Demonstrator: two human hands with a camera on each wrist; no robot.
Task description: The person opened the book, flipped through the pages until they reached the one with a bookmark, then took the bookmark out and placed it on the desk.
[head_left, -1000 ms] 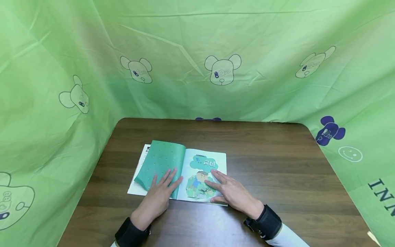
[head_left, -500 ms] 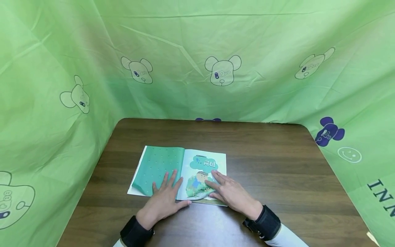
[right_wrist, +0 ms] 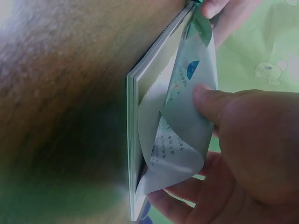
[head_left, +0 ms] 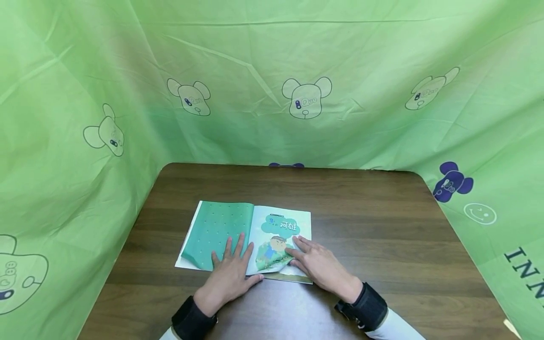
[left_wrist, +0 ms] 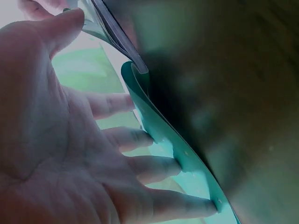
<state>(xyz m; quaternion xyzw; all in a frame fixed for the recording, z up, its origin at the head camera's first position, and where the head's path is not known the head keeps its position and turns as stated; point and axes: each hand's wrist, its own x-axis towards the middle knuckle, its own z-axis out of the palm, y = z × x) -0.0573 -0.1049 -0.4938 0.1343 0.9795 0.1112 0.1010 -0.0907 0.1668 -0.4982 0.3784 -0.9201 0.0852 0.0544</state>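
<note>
A thin picture book (head_left: 258, 226) lies spread on the table, with a dotted green left page (head_left: 221, 219) and a white title page (head_left: 301, 219) showing a cartoon child. My left hand (head_left: 229, 278) rests on the green page near the spine, fingers spread and straight, thumb by the lower edge; the left wrist view shows its fingertips on the green sheet (left_wrist: 175, 140). At the lower right, my right hand (head_left: 323, 267) pinches the title page, thumb beneath and fingers above. That curled page (right_wrist: 187, 112) bows upward in the right wrist view, printed text on its underside.
The brown wooden table (head_left: 361, 212) extends around the book on all sides. A green cloth (head_left: 238, 56) with bear-head drawings hangs behind and beside it. Black bands (head_left: 363, 307) circle both wrists.
My left hand has slid slightly right, and the raised green page has flattened to the left. Under my right hand, the title page's lower corner has curled up, uncovering the page below.
</note>
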